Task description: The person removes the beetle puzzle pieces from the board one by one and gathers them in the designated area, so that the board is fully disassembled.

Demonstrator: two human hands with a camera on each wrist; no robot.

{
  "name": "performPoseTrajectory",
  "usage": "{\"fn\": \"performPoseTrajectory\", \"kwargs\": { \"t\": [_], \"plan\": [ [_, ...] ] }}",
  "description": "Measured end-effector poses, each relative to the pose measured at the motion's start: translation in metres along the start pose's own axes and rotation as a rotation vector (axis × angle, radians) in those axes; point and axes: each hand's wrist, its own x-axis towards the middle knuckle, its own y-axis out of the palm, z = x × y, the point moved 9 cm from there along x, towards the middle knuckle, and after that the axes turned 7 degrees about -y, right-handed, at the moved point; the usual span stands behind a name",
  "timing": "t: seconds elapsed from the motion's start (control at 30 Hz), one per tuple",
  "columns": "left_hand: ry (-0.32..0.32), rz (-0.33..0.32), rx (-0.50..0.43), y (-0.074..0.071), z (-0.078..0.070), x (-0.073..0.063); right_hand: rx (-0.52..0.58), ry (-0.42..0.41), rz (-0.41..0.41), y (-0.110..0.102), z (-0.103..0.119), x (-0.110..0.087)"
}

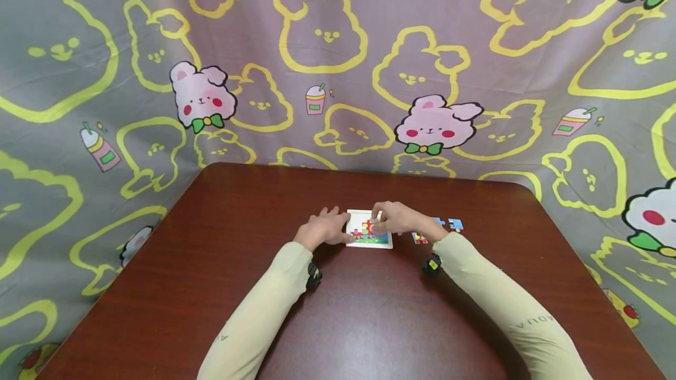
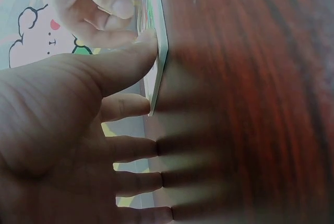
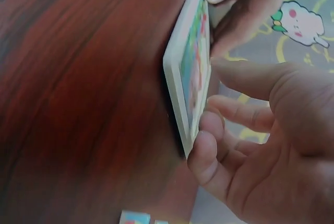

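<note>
A small jigsaw puzzle in a white tray (image 1: pixel 369 246) lies on the table, its lower part filled with bright red, green and blue pieces. My left hand (image 1: pixel 326 227) is at the tray's left side. Its thumb (image 2: pixel 130 62) rests on the rim, while the other fingers reach down straight and spread beside it. Over the tray's upper right, my right hand (image 1: pixel 396 217) bends its thumb and fingers around a puzzle piece at the board's surface. The fingers hide most of that piece. In the right wrist view, curled fingertips (image 3: pixel 203 151) sit at the tray's edge.
Several loose puzzle pieces (image 1: pixel 455 225) lie on the table to the right of the tray, partly behind the right wrist. The dark brown wooden table (image 1: pixel 359 309) ends at a patterned cloth (image 1: pixel 338 104) hanging behind it.
</note>
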Motion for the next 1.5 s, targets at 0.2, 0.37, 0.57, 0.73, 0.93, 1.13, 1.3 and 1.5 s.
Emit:
{"fn": "performPoseTrajectory", "kwargs": {
  "t": [0.2, 0.37, 0.57, 0.73, 0.93, 1.13, 1.3, 1.5],
  "plan": [
    [0.006, 0.000, 0.001, 0.000, 0.000, 0.001, -0.039, -0.001, 0.029, 0.009, 0.003, 0.006],
    [0.000, 0.000, 0.001, 0.000, 0.000, 0.000, -0.032, -0.005, 0.008, 0.008, 0.004, 0.009],
    [0.000, -0.004, 0.008, -0.001, 0.000, 0.000, -0.023, 0.000, -0.002, 0.006, 0.003, 0.012],
    [-0.003, -0.003, 0.007, 0.000, 0.001, 0.001, -0.008, -0.017, -0.016, 0.007, 0.004, 0.013],
    [-0.005, -0.006, 0.010, 0.001, 0.001, 0.001, 0.004, -0.067, -0.037, 0.007, 0.010, 0.015],
    [-0.009, -0.012, 0.014, 0.000, 0.001, 0.000, 0.006, -0.098, -0.107, -0.004, 0.014, 0.013],
    [-0.008, -0.014, 0.020, 0.001, 0.001, 0.001, 0.100, -0.100, -0.134, -0.014, 0.010, 0.002],
    [0.009, -0.011, 0.006, 0.001, 0.001, -0.001, 0.151, -0.089, -0.156, -0.025, -0.002, -0.015]
  ]
}}
